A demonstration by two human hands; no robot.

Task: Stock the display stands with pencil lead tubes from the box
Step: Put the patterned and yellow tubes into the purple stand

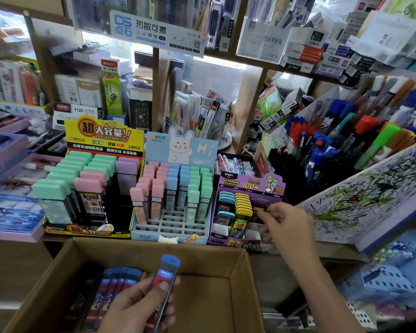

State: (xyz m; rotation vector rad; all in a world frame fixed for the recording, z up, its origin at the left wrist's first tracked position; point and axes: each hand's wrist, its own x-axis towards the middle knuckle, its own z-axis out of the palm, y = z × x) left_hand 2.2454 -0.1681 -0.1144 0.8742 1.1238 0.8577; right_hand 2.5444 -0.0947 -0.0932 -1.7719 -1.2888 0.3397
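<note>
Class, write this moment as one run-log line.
left hand: holds blue-capped tube over box | right hand: pinches purple-capped tube at purple stand

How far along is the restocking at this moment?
Done: the purple stand holds rows of teal, yellow and purple tubes. In hand: the right hand seems to pinch a purple-capped tube at that stand; the left hand has a grip on a blue-capped tube over the box. Left: more tubes lie in the box, and front slots in the purple stand and the blue stand are empty.
</note>
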